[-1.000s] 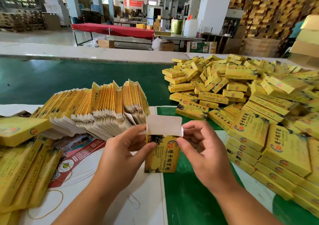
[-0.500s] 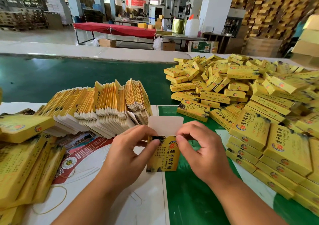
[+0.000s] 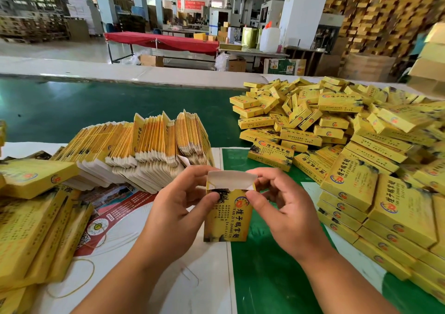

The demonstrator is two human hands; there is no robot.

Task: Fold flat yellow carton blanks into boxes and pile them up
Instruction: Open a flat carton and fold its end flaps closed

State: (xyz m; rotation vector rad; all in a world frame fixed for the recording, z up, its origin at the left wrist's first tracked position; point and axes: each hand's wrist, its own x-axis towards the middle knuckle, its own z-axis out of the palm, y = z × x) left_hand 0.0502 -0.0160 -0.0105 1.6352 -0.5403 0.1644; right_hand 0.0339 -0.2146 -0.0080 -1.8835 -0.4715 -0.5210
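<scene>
Flap (image 3: pixel 231 177) on the upper end of the box (image 3: pixel 227 213) now bends over towards the opening, where a second ago it stood straight up as a flat white tab; closing of this end is judged under way, the tuck not yet home; the white inside of the flap faces the camera.

Box is held upright in the air in front of the person, over the seam between white sheet (image 3: pixel 149 287) and green mat (image 3: pixel 269 277); left hand (image 3: pixel 175 215) grips its left edge, thumb on the printed face, fingers curled behind; right hand (image 3: pixel 286 215) pinches the upper right corner, thumb in front, fingers over the flap.

Flat blanks (image 3: pixel 149 145) stand on edge just behind the hands; finished boxes (image 3: pixel 337 130) lie heaped to the right, well within reach; once this end is shut, the box is judged ready for that heap.

Writing: Latin lettering "TAN ZI E ZHANG" runs down the face, the last letters unclear; large Chinese characters beside it; round red and blue emblem above; smaller columns too fine to read.
</scene>
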